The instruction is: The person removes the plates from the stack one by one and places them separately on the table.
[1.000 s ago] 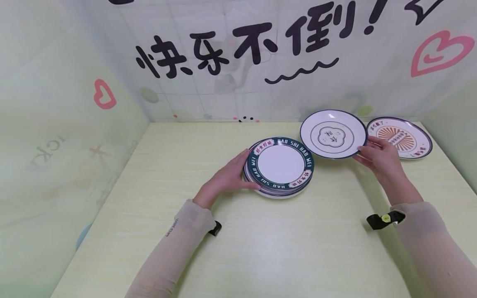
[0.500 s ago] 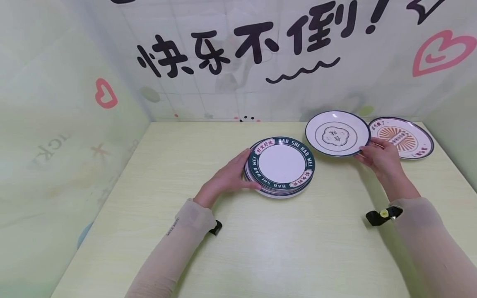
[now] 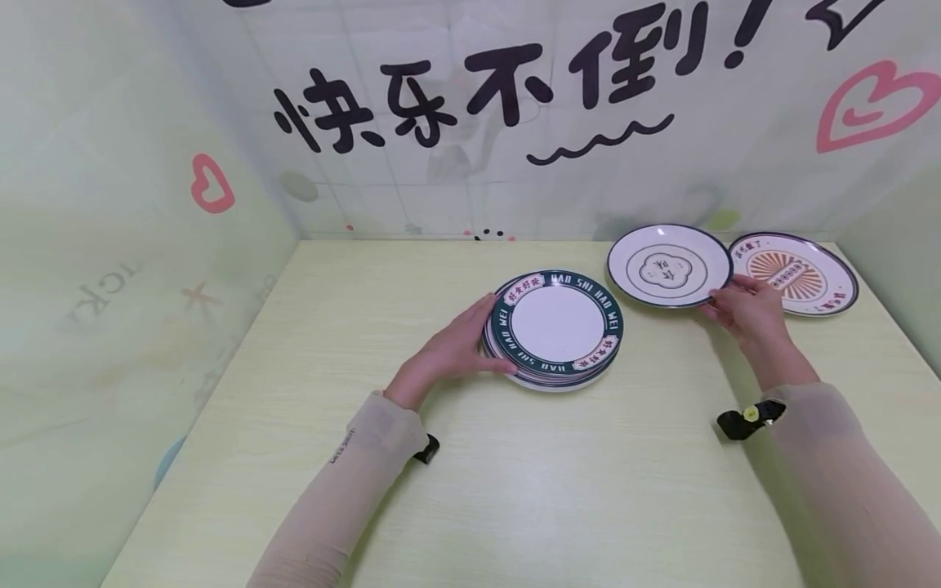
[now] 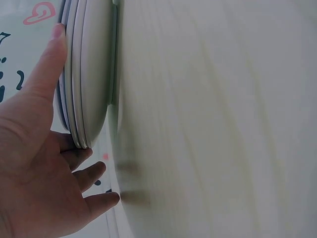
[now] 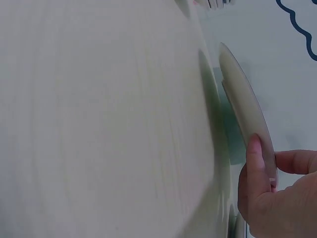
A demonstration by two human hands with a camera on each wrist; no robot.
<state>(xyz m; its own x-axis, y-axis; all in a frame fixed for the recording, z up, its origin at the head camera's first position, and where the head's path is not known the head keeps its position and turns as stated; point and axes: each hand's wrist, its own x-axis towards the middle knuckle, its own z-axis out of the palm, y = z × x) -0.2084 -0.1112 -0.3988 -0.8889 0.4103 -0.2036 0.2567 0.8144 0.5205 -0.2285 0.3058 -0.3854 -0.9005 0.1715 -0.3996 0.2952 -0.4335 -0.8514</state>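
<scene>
In the head view a stack of round plates [image 3: 556,327] sits on the table, the top one white with a green lettered rim. My left hand [image 3: 456,343] spans the stack's left side; the left wrist view shows the thumb along the plate rims [image 4: 81,74] and fingers spread lower down. My right hand [image 3: 753,314] pinches the near right edge of a white plate [image 3: 669,268] with a dark blue rim and a flower-shaped emblem. In the right wrist view that plate [image 5: 247,99] leans, its far end raised off the table, thumb on one face and fingers on the other.
Another plate [image 3: 794,273], with an orange sunburst, lies in the far right corner, partly behind the right hand. A pale wood-look table [image 3: 559,482] carries everything. A printed back wall [image 3: 412,196] and side panels enclose it.
The right hand has moved the blue-rimmed plate slightly right, away from the stack, and its far edge has come lower. The left hand stays at the stack.
</scene>
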